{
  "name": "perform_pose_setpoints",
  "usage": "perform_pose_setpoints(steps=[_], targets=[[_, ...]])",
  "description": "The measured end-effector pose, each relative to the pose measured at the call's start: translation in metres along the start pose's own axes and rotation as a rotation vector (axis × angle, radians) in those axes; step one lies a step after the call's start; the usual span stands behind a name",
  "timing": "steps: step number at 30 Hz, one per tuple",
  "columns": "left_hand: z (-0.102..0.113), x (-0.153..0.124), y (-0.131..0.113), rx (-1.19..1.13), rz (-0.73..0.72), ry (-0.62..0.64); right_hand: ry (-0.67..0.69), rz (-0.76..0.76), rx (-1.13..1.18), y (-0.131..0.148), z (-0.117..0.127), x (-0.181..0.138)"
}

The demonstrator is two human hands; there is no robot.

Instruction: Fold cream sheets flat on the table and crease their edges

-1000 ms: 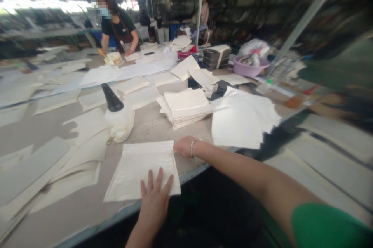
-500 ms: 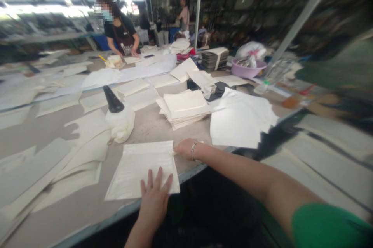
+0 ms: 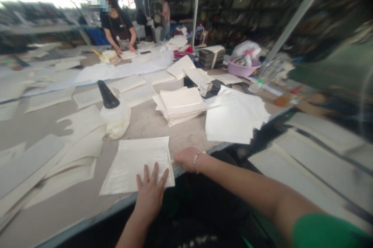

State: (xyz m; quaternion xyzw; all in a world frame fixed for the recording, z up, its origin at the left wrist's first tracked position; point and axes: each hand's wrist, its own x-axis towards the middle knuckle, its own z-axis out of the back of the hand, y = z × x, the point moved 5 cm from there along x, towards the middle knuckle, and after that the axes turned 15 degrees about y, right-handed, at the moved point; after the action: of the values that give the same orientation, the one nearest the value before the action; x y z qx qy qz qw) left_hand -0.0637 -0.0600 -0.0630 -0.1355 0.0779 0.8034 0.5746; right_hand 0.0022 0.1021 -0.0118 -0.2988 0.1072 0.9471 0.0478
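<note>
While my left hand (image 3: pixel 150 191) lies flat with fingers spread on its near corner, the cream padded envelope (image 3: pixel 139 164), matte and faintly ribbed, rests at the worktable's (image 3: pixel 151 124) near edge. My right hand (image 3: pixel 186 158) pinches its right edge. Its long axis runs away from me, tilted slightly rightward.

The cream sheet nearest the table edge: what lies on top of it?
The left hand lies flat on the cream sheet; the right hand is at its edge. Beneath it: covered.

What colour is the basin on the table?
The basin is light purple, seen in the head view.
</note>
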Motion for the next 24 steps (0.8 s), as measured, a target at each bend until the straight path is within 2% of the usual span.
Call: perform_pose_setpoints(steps=[8,16,21,24], targets=[[0.003,-0.001,0.003,-0.036,-0.048,0.056,-0.022,0.015,0.006,0.016,-0.009,-0.019],[0.005,-0.001,-0.002,-0.017,0.019,0.014,-0.042,0.044,0.024,0.028,-0.023,-0.03],[0.004,-0.003,0.002,-0.025,0.008,0.013,0.163,0.171,0.019,0.061,-0.062,-0.037],[0.009,-0.002,0.001,-0.032,0.037,0.038,0.137,0.243,0.123,0.063,-0.064,-0.043]])
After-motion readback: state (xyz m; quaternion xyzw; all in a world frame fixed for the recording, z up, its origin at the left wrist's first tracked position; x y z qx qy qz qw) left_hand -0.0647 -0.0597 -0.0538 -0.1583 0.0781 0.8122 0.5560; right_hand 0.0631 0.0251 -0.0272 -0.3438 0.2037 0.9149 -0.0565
